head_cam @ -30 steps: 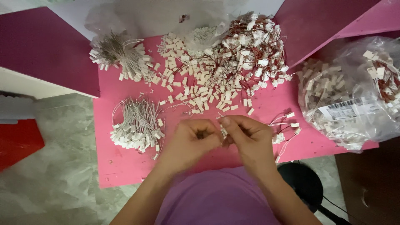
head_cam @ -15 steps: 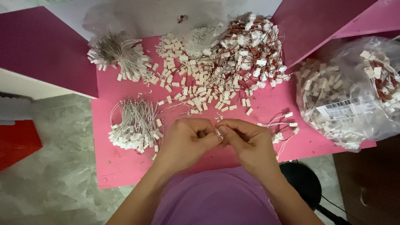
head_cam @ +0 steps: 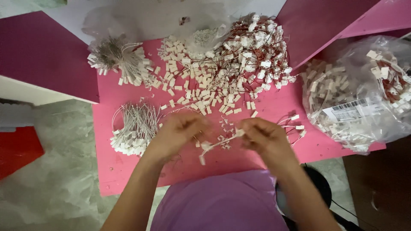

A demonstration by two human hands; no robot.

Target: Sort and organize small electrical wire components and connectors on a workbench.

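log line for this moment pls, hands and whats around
left hand pinching thin wires | right hand holding white connector | over pink board | loose connector pile behind

A thin white wire lead [head_cam: 218,142] stretches between the two hands, running at a slant from lower left up to the right, just above the pink desk [head_cam: 257,154]. A small white plastic connector sits at its upper right end, pinched in the fingers of the right hand [head_cam: 261,134]. Another small white connector hangs at the lower left end, near the left hand [head_cam: 180,130]. The lead looks taut and slightly blurred
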